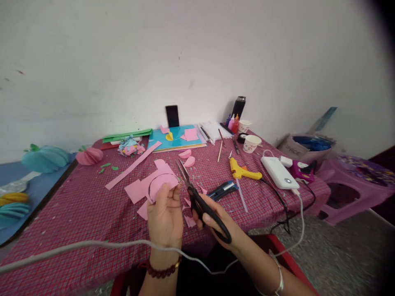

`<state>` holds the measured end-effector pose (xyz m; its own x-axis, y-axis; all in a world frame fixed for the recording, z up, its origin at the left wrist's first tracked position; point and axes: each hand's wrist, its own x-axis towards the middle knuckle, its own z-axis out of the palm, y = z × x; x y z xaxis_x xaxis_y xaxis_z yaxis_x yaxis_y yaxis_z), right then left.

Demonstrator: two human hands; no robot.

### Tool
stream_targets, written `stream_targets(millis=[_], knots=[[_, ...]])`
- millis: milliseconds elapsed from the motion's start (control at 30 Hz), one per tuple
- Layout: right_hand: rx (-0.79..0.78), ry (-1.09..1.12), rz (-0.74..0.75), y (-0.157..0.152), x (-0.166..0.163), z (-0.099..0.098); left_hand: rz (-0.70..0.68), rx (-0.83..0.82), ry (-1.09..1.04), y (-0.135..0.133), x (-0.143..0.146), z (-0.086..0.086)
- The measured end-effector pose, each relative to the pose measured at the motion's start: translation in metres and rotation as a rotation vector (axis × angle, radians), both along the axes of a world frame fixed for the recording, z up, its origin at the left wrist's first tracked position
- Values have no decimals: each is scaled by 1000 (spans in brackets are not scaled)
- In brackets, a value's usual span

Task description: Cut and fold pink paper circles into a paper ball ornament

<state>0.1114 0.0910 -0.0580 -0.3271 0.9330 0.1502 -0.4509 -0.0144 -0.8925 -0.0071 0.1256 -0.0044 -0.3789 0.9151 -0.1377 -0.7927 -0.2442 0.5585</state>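
Between the fingers and thumb of my left hand point(166, 216) is a piece of pink paper point(162, 181) with a dark curved line drawn on it. My right hand point(216, 218) grips a pair of scissors point(197, 200) with black handles. The blades are slightly apart and point up and away from me, just right of the pink paper. Pink paper offcuts point(135, 191) lie under and around my left hand. A blue utility knife point(222, 190) rests on the checked tablecloth beyond my right hand.
A yellow glue gun point(243, 170) and a white power bank point(279, 172) with cables lie to the right. Paper cups point(252, 143) and a black flask point(238, 107) stand behind. A phone point(172, 116) leans on the wall. Paper pumpkins point(89, 156) sit left. A white cable point(101, 244) crosses in front.
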Motion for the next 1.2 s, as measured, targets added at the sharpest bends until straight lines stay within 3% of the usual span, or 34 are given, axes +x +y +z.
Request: stream_targets(millis=[167, 500, 833, 1200], knots=[[30, -25, 28, -2, 5, 7, -11, -24, -1, -2, 2, 0], [12, -60, -4, -3, 0, 2, -50, -34, 30, -2, 3, -6], [37, -80, -1, 0, 5, 0, -32, -17, 25, -2, 3, 0], [7, -63, 61, -2, 15, 1, -22, 4, 242, -3, 0, -1]])
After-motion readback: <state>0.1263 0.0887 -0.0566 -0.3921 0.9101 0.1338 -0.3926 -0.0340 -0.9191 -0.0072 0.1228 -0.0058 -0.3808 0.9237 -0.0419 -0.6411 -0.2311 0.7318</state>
